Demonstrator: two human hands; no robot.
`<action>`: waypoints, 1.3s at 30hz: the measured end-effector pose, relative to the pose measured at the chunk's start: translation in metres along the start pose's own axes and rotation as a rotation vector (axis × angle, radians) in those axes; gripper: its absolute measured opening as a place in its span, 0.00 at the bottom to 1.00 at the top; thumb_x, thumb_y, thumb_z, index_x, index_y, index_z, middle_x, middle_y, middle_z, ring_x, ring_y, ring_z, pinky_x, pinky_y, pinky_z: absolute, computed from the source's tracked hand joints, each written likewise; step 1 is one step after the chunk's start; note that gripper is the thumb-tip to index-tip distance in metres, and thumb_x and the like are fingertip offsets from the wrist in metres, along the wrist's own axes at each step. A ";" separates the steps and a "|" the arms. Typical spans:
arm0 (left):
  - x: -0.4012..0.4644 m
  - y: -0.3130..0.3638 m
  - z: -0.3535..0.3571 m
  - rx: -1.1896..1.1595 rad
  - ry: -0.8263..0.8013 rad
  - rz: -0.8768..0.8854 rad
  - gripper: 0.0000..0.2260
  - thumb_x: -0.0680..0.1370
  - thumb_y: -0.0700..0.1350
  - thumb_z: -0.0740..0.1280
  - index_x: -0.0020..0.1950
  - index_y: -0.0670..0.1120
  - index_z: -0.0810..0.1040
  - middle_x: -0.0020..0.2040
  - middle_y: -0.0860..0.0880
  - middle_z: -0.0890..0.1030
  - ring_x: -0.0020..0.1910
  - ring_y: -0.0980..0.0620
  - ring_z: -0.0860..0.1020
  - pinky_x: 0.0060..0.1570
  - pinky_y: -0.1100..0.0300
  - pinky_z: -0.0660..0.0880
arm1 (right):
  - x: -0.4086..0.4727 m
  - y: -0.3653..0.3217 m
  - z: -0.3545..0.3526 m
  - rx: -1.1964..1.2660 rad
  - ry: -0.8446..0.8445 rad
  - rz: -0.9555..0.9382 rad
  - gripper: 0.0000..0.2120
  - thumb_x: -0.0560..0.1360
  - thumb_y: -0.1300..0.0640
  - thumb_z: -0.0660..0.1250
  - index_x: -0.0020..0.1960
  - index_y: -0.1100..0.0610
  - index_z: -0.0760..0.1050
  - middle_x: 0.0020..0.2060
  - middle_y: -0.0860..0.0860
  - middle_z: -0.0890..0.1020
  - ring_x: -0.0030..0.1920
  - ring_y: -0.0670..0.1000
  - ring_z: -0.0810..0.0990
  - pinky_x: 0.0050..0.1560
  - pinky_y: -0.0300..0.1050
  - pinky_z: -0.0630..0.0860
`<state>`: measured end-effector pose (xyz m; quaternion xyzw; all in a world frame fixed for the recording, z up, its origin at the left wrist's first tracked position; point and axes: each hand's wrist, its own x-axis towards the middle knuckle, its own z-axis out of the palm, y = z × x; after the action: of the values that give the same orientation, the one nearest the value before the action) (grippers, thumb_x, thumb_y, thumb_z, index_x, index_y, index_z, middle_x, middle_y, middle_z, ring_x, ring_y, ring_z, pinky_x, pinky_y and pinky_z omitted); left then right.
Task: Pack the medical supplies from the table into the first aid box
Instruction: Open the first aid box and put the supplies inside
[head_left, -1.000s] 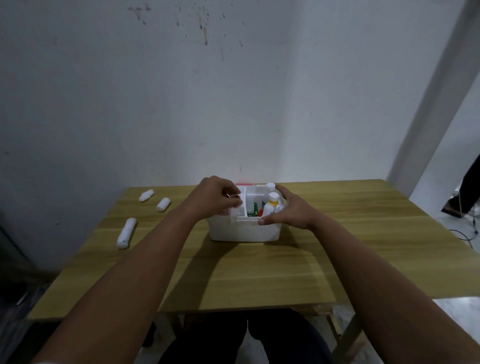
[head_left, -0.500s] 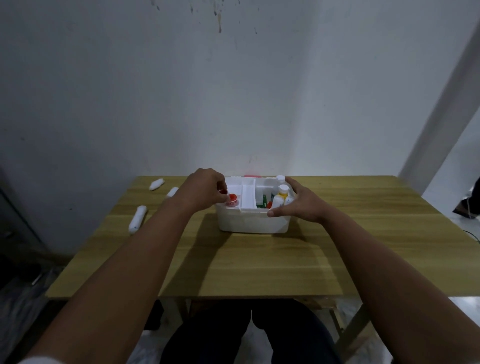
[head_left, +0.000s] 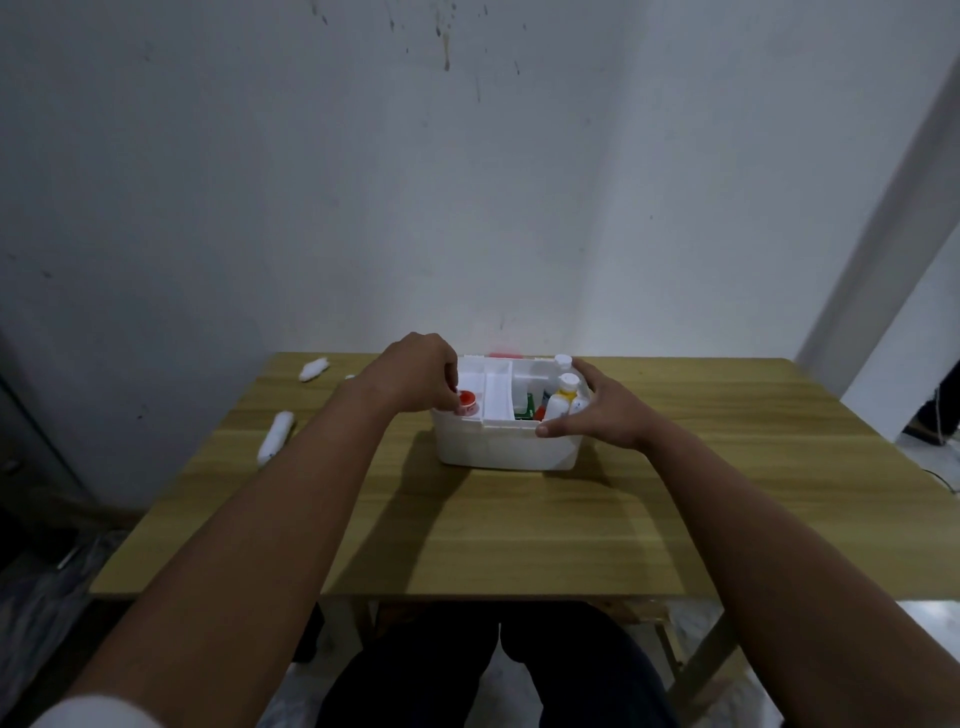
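Head: red-capped item (head_left: 467, 402) under left-hand grip (head_left: 415, 376).

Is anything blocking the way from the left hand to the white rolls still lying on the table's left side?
Nothing visible. The left hand is at the first aid box; bare table lies between it and the nearest roll.

Dim, soft light falls from the upper right of the frame. The forearms cast shadows on the light wooden tabletop (head_left: 519, 519). Frame edges bend and blur.
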<state>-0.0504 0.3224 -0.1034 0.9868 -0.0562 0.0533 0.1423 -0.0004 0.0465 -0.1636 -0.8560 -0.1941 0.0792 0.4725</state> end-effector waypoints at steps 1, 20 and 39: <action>0.002 0.001 -0.002 -0.004 -0.021 -0.003 0.10 0.71 0.46 0.79 0.49 0.45 0.86 0.44 0.50 0.84 0.43 0.54 0.81 0.49 0.52 0.82 | 0.000 0.000 0.000 0.000 0.001 -0.002 0.49 0.59 0.47 0.86 0.74 0.41 0.65 0.57 0.34 0.77 0.55 0.40 0.79 0.49 0.35 0.78; 0.001 -0.009 0.004 -0.027 0.142 -0.051 0.13 0.76 0.54 0.73 0.42 0.45 0.87 0.37 0.50 0.85 0.35 0.54 0.79 0.36 0.58 0.75 | -0.005 -0.003 -0.002 0.008 -0.010 -0.006 0.44 0.62 0.51 0.85 0.69 0.37 0.64 0.56 0.34 0.77 0.54 0.39 0.79 0.43 0.30 0.76; 0.052 -0.227 0.051 -0.080 -0.029 -0.490 0.48 0.68 0.70 0.73 0.82 0.49 0.62 0.82 0.46 0.60 0.79 0.44 0.62 0.73 0.47 0.64 | 0.019 0.017 -0.005 0.003 -0.064 -0.026 0.49 0.62 0.52 0.84 0.76 0.40 0.62 0.63 0.38 0.77 0.58 0.42 0.80 0.43 0.33 0.80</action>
<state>0.0340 0.5195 -0.2083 0.9652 0.1805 0.0006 0.1892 0.0233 0.0422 -0.1740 -0.8498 -0.2203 0.1006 0.4681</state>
